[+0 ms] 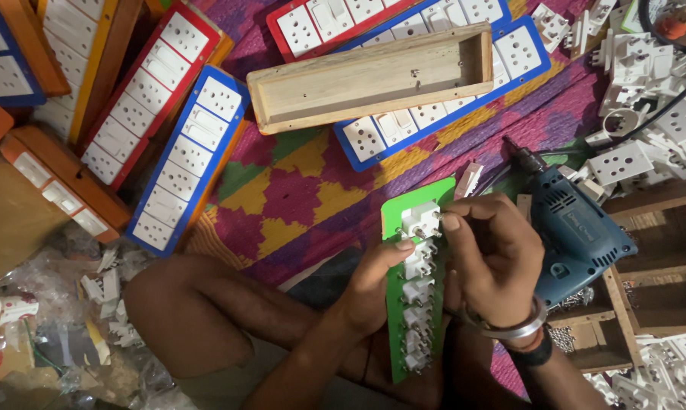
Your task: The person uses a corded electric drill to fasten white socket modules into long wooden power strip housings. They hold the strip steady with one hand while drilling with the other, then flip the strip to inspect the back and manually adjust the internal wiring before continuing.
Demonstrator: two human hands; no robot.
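A long green panel [432, 196] lies upright across my lap, with a row of white socket and switch backs [419, 292] fitted along it. My left hand [372, 287] grips the panel from the left side, thumb pressed on a white module near the top. My right hand [492, 254] is curled at the panel's upper right edge, and its fingertips pinch something small, maybe a screw, against the top white module [420, 220]. A metal bangle and a dark band sit on my right wrist.
A blue electric drill [574, 231] lies right of my hands. An open wooden box [373, 76] rests on blue-framed socket boards [521, 57]. More red, blue and orange-framed boards [187, 159] lie at left. Loose white sockets [646, 106] pile at the right, on a patterned cloth [297, 190].
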